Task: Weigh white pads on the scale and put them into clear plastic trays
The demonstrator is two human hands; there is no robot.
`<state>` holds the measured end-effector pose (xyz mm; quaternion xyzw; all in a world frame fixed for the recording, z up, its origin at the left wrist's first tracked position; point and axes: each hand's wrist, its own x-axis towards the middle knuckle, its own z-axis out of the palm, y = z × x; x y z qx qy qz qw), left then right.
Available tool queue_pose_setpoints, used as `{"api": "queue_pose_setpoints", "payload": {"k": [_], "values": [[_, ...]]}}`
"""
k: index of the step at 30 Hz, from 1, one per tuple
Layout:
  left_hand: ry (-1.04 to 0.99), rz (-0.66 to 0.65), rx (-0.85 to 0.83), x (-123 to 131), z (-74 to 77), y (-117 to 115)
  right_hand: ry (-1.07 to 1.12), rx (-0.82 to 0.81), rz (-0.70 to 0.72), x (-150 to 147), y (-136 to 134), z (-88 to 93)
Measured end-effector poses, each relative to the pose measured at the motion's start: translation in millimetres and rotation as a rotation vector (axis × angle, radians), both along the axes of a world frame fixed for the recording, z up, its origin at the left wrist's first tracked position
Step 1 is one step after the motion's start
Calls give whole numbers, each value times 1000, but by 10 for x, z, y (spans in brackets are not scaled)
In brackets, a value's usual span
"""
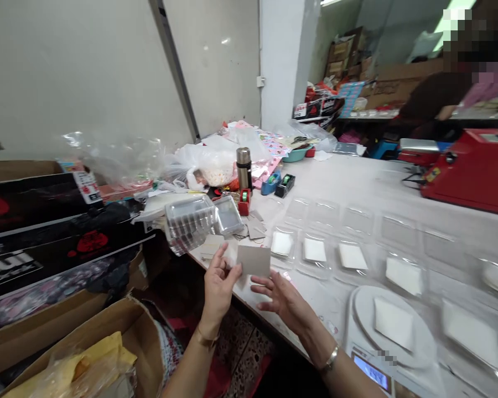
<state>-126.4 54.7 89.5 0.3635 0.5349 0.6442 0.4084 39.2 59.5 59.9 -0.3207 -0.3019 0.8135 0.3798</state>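
Note:
My left hand [219, 282] pinches a small grey card [254, 260] by its left edge, held upright just over the near edge of the white table [357, 182]. Right below the card my right hand [280, 296] hovers with its fingers spread, holding nothing. Behind the card lie loose grey cards [253, 226] and a stack of clear plastic trays [190, 223]. Rows of open clear trays, some with a white square pad [315, 250] inside, stretch to the right.
A digital scale [392, 331] carrying a white pad sits at the near right. A steel flask [244, 167], tape dispensers [285, 185] and plastic bags crowd the table's far left. A red machine [473, 168] stands at right; another person works behind it. Cardboard boxes [78, 331] stand at my left.

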Motion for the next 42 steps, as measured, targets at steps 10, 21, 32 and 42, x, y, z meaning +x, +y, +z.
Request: {"api": "queue_pose_setpoints", "payload": {"k": [10,21,32,42], "values": [[-42,-661,-103,727,200,-294,630,-247,-254,446,-581,-121],[-116,-796,-305,1007,-197,-424,146,-94,-723,734,-1024,44],[-560,-667,-617,1092,-597,-480,-448,276,-534,1398,-1009,194],[-679,-885,-541,871,-612,-461,-906,419,548,2607,-361,778]]}}
